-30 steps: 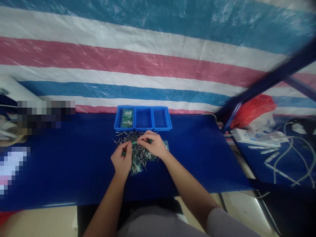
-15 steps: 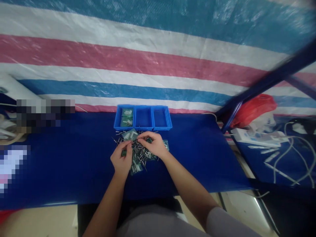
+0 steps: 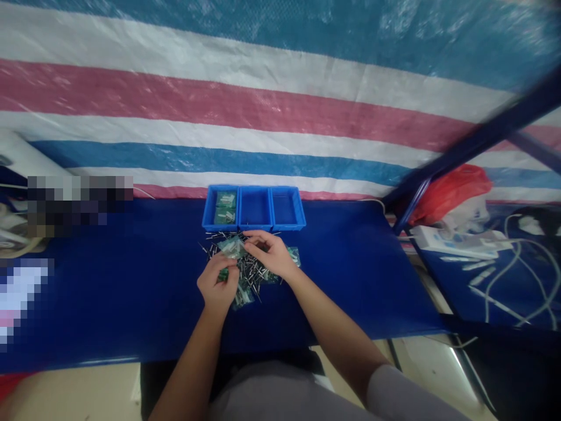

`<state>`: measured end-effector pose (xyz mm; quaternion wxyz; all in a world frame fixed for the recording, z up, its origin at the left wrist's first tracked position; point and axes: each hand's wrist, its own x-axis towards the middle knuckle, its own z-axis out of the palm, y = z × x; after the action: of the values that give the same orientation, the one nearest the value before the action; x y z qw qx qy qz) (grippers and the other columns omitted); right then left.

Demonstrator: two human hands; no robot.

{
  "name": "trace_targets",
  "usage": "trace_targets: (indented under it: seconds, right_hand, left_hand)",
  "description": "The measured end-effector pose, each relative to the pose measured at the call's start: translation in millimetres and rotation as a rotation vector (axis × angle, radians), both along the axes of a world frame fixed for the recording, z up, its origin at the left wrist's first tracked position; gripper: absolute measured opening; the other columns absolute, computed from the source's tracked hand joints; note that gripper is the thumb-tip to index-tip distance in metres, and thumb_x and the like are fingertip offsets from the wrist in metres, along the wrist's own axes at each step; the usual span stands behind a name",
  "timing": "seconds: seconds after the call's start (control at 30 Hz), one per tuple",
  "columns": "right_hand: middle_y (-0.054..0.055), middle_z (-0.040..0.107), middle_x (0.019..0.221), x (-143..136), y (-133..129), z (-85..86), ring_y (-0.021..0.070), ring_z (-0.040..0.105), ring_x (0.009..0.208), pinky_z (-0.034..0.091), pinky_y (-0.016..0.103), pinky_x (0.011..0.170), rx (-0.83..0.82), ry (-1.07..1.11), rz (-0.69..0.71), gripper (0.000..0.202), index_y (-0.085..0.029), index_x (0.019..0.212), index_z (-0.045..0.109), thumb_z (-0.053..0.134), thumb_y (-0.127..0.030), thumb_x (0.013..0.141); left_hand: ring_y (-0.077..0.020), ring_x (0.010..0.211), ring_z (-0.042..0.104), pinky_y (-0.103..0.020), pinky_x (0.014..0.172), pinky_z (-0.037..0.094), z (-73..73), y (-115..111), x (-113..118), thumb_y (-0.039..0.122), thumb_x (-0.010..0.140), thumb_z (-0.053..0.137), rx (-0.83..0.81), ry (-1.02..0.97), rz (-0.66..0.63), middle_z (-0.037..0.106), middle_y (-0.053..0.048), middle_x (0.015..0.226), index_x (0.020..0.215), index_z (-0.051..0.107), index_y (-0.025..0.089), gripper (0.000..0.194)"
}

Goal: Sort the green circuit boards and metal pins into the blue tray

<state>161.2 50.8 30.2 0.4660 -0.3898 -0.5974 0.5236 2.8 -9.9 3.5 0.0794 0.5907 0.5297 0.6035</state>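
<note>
A small clear greenish plastic bag [image 3: 232, 247] with something pale inside is held between my two hands. My left hand [image 3: 218, 282] is closed, thumb and fingers pinching the bag's lower edge. From the right side, my right hand [image 3: 270, 255] grips the bag with its fingertips. Beneath both hands lies a loose pile of thin metal pins [image 3: 253, 275], dark and silvery. Another filled bag [image 3: 243, 296] lies at the pile's near edge, and one more bag [image 3: 294, 255] shows just past my right hand. My fingers hide part of the pile.
Behind the pile, a blue three-compartment tray [image 3: 255, 228] stands on the blue table [image 3: 350, 263]; its left compartment holds green bags [image 3: 225, 207]. To the right are a blue metal frame [image 3: 409, 204], a red plastic bag [image 3: 456, 190], a white box [image 3: 453, 242] and cables. A striped sheet hangs behind.
The bag has tilted and dropped slightly between my hands. My left fingers have shifted a little to the right along it; the right hand has barely moved.
</note>
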Motion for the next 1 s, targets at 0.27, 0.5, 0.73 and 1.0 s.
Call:
trace_targets:
  seconds: [0.27, 0.5, 0.73, 1.0]
  right_hand:
    - [0.002, 0.074, 0.087, 1, 2, -1.7, 0.0143, 0.068, 0.076, 0.058, 0.030, 0.072, -0.023, 0.171, 0.001, 0.030, -0.023, 0.105, 0.074, 0.078, -0.039, 0.079]
    - [0.003, 0.074, 0.083, 3, 1, 0.3, 0.0154, 0.067, 0.073, 0.057, 0.031, 0.069, 0.000, 0.134, -0.061, 0.025, -0.022, 0.088, 0.074, 0.077, -0.044, 0.079]
    - [0.006, 0.073, 0.094, 5, 3, 1.6, 0.0181, 0.069, 0.088, 0.056, 0.034, 0.078, 0.062, 0.145, -0.085, 0.025, -0.021, 0.076, 0.068, 0.077, -0.043, 0.080]
    - [0.007, 0.074, 0.094, 6, -2, 13.1, 0.0198, 0.068, 0.094, 0.055, 0.037, 0.081, 0.262, -0.079, 0.028, 0.011, -0.022, 0.083, 0.071, 0.071, -0.032, 0.087]
  left_hand:
    - [-0.0181, 0.094, 0.071, -0.035, 0.090, 0.056, 1.6, 4, 0, 0.015, 0.079, 0.061, -0.038, 0.050, 0.002, 0.073, -0.002, 0.089, 0.081, 0.070, 0.022, 0.010]
    - [-0.0172, 0.093, 0.070, -0.033, 0.088, 0.055, 3.5, 8, 1, 0.017, 0.080, 0.060, -0.135, 0.079, -0.037, 0.072, -0.002, 0.092, 0.082, 0.069, 0.021, 0.010]
    - [-0.0178, 0.099, 0.066, -0.034, 0.089, 0.054, -0.2, 6, -2, 0.025, 0.087, 0.056, -0.163, -0.080, -0.109, 0.068, -0.007, 0.109, 0.103, 0.062, 0.020, 0.018]
    - [-0.0162, 0.096, 0.065, -0.031, 0.087, 0.052, 11.2, 6, -1, 0.031, 0.091, 0.060, -0.123, 0.005, -0.024, 0.068, -0.005, 0.099, 0.096, 0.069, 0.020, 0.015]
